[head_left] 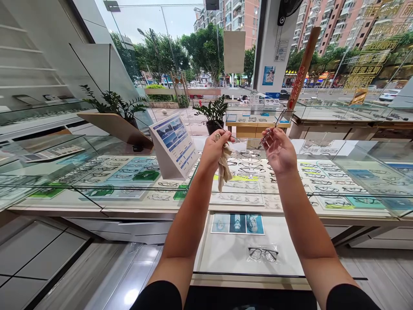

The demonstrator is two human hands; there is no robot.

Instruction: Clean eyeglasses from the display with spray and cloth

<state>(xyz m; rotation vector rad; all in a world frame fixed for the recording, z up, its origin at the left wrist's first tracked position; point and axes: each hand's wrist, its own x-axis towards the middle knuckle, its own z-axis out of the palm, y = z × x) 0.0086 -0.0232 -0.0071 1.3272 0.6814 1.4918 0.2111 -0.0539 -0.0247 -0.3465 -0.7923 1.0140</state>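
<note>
Both arms reach forward over the glass counter. My left hand [217, 148] is closed, with a beige cloth [225, 170] bunched in its fingers and hanging below them. A thin dark piece, apparently a temple of the eyeglasses, shows at its fingertips. My right hand [280, 150] is turned palm toward me, and its thumb and fingers pinch a pair of eyeglasses [266, 137]. One slim temple points up and to the right from that hand. The lenses are small and partly hidden by the fingers, so their detail cannot be made out.
Under the glass counter top [129, 187] lie rows of eyeglass frames. A desk calendar [176, 146] stands left of my hands, and a potted plant [214, 113] behind them. Below, an open drawer [226, 258] holds bagged black glasses [263, 254] and a picture card [238, 224].
</note>
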